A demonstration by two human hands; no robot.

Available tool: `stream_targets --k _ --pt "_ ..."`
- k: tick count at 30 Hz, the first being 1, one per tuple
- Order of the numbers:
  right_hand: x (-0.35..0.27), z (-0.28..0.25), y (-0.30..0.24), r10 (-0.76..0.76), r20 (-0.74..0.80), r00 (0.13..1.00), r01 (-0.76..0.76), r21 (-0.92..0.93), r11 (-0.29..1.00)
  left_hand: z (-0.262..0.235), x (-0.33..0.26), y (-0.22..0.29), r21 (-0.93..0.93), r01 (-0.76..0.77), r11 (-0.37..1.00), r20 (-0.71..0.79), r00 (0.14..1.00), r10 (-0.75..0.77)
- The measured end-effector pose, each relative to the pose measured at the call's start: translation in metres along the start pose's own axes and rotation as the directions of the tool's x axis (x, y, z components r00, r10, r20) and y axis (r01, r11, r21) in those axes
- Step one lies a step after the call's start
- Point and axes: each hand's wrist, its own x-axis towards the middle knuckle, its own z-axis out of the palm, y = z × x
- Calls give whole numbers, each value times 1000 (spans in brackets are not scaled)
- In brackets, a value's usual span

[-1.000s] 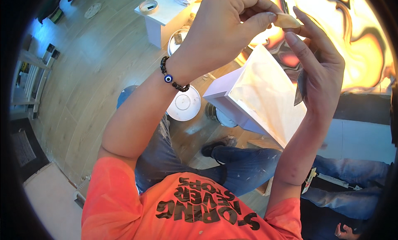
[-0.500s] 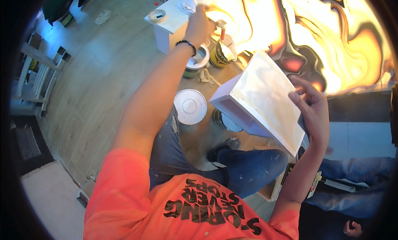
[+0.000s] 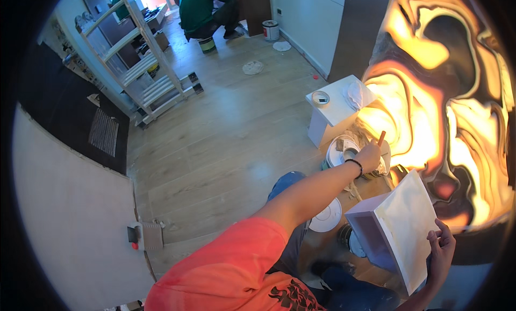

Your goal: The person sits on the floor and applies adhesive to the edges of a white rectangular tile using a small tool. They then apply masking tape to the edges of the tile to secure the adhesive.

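One head view to work from, and both hands are busy. Left hand (image 3: pixel 368 156) is stretched out toward one o'clock, fingers curled shut round a thin brown stick (image 3: pixel 381 137); its long axis runs steeply, upper end tipped slightly toward one o'clock, lower end buried in the fist. That hand hovers right over an open paint can (image 3: pixel 342 151) on the floor, pale contents showing inside, though what exactly fills it is hard to tell. Right hand (image 3: pixel 442 251), down at four o'clock, pinches the lower right edge of a white flat panel (image 3: pixel 407 227), which tilts with its long axis running from upper left to lower right. Just beside the panel at nine o'clock sits a white box (image 3: pixel 365 230), open side showing a purple interior. A round white lid (image 3: pixel 327 216) lies on the wooden floor (image 3: pixel 226 149) near the knee. Behind the can, a white stool (image 3: pixel 334 109) carries a tape roll (image 3: pixel 320 98) and crumpled cloth (image 3: pixel 357 94). The swirling orange and black wall panel (image 3: pixel 430 96) fills three o'clock.
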Motion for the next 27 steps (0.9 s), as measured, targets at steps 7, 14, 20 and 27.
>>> stream_targets --k 7,14,20,27 --pt "6 17 -7 63 51 997 -62 -27 998 -12 -1 7 -112 77 991 138 989 -61" --pt "6 17 -10 40 63 997 -40 -3 999 -8 -1 8 8 19 1000 203 979 -20" --pt "6 18 -11 28 81 996 -27 -12 1000 1 -4 0 -18 23 1000 186 982 -19" --pt "2 18 -7 24 52 998 -25 15 1000 -17 -5 17 12 5 1000 253 968 -8"
